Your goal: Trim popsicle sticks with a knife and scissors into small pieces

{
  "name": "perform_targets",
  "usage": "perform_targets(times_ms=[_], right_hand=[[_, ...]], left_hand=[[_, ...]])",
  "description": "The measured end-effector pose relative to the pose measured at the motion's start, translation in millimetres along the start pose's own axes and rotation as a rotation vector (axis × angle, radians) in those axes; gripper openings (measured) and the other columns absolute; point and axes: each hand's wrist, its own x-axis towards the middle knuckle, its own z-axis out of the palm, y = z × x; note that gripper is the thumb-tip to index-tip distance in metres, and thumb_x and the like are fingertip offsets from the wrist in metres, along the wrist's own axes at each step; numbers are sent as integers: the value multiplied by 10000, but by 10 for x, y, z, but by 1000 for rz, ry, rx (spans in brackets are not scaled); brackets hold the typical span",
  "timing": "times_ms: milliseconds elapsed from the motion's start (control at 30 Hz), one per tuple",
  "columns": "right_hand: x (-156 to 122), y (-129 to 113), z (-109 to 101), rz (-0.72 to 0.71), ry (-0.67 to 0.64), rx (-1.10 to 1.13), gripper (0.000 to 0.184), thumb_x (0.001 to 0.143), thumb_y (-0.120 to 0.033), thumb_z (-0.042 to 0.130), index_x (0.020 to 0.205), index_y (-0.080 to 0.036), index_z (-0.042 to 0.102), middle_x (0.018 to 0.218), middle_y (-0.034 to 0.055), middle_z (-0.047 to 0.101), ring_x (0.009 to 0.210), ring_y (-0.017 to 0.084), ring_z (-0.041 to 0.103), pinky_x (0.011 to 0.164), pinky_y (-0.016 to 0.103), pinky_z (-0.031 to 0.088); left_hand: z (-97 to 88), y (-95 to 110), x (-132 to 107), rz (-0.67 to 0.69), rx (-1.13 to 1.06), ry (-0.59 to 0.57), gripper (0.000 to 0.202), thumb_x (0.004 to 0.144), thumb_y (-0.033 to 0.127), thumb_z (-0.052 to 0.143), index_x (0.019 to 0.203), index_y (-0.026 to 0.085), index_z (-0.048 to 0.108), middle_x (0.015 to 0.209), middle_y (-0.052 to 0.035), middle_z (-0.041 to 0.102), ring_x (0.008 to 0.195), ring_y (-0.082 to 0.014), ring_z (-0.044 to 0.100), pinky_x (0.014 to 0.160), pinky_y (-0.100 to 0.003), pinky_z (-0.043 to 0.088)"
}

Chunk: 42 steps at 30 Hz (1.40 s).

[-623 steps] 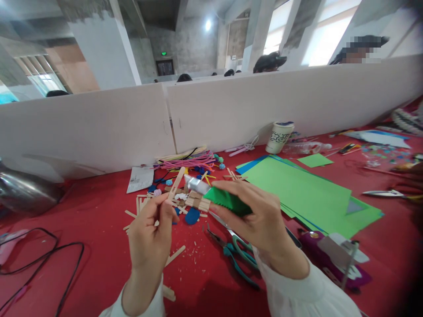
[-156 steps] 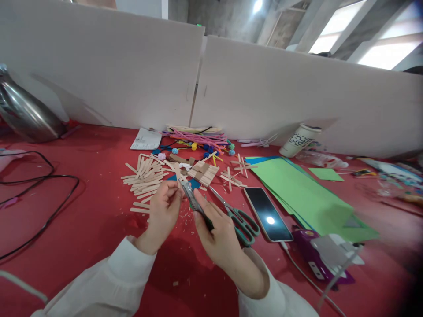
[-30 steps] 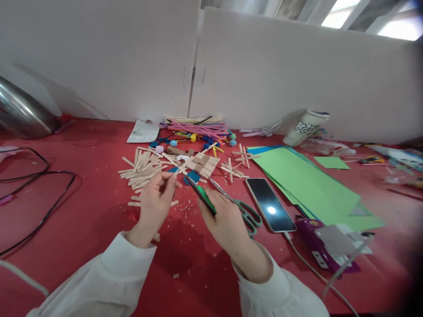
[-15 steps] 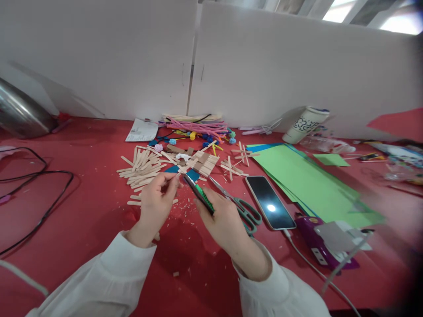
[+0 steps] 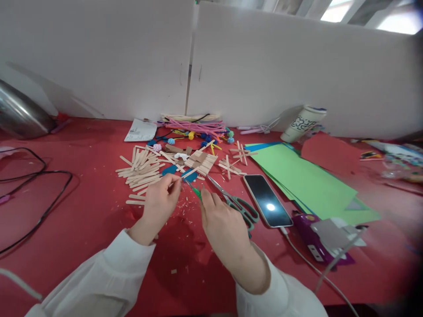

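My left hand (image 5: 161, 198) is closed, pinching a wooden craft stick (image 5: 191, 172) that points up and to the right. My right hand (image 5: 223, 215) is wrapped round a green utility knife (image 5: 197, 192). The knife's tip is close to the stick near my left fingertips; I cannot tell whether it touches. Behind my hands lie a flat panel of joined craft sticks (image 5: 205, 162) and pieces of blue paper (image 5: 190, 175). Grey-handled scissors (image 5: 243, 209) rest just beyond my right hand. A pile of loose craft sticks (image 5: 142, 167) lies to the left.
A phone (image 5: 268, 200) with a cable lies right of the scissors, near green paper sheets (image 5: 304, 176) and a purple power strip (image 5: 319, 242). Red paper (image 5: 330, 154) partly covers the green sheets. Pink pipe cleaners (image 5: 198, 125) and a tilted cup (image 5: 302, 123) are at the back.
The knife has tipped lower and my right hand has turned over it, hiding more of its handle. The stick in my left hand has swung lower. The red paper has moved left over the green sheets.
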Motion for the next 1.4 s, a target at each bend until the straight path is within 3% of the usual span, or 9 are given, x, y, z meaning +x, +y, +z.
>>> perform_targets(times_ms=[167, 300, 433, 700, 867, 1000, 1267, 1400], right_hand=[[83, 106, -11, 63, -103, 300, 194, 830, -177, 451, 941, -146, 607, 701, 51, 640, 556, 157, 588, 455, 239, 324], [148, 187, -31, 141, -216, 707, 150, 834, -275, 457, 763, -177, 546, 561, -29, 497, 503, 109, 465, 481, 212, 328], [151, 176, -26, 168, -253, 847, 176, 828, -302, 470, 691, -191, 470, 542, -58, 394, 484, 83, 361, 471, 199, 295], [147, 134, -6, 117, -197, 705, 140, 832, -253, 464, 742, -175, 537, 571, -21, 527, 489, 103, 459, 465, 208, 303], [82, 94, 84, 32, -21, 212, 248, 838, -176, 444, 1019, -133, 608, 734, 59, 654, 561, 168, 600, 441, 250, 289], [41, 73, 102, -30, 55, -33, 287, 822, -110, 466, 1062, -144, 617, 709, 44, 647, 587, 173, 629, 434, 261, 297], [47, 53, 111, -49, 79, 5, 275, 819, -133, 489, 1054, -159, 630, 703, 29, 652, 591, 162, 624, 439, 263, 317], [86, 150, 80, 14, 98, 209, 253, 847, -209, 463, 1025, -166, 636, 762, 53, 671, 608, 167, 615, 472, 258, 347]], left_hand=[[-22, -43, 17, -117, -215, -15, 217, 814, 365, 489, 724, 179, 555, 603, 10, 614, 487, -104, 557, 498, -211, 443], [-38, -62, 36, -145, -309, 8, 184, 810, 330, 500, 737, 168, 546, 620, 5, 626, 480, -89, 559, 482, -190, 444], [-38, -56, 31, -129, -311, -1, 183, 817, 327, 493, 748, 167, 550, 643, -1, 639, 493, -87, 566, 490, -190, 449], [-24, -62, -5, -74, -248, -32, 216, 832, 369, 481, 768, 178, 559, 627, 7, 613, 529, -105, 579, 529, -214, 461], [-10, -57, 4, -99, -177, -55, 220, 822, 372, 478, 736, 181, 545, 600, 9, 596, 513, -119, 581, 518, -228, 448], [-13, -38, 23, -137, -182, -71, 202, 803, 358, 484, 707, 185, 529, 543, 29, 563, 486, -125, 585, 509, -231, 432], [-28, -56, 16, -135, -172, -78, 192, 794, 331, 478, 675, 187, 523, 518, 27, 568, 475, -121, 563, 513, -234, 435], [-58, -43, 38, -168, -255, -36, 167, 773, 315, 510, 674, 181, 525, 526, 27, 565, 466, -102, 544, 484, -212, 427]])
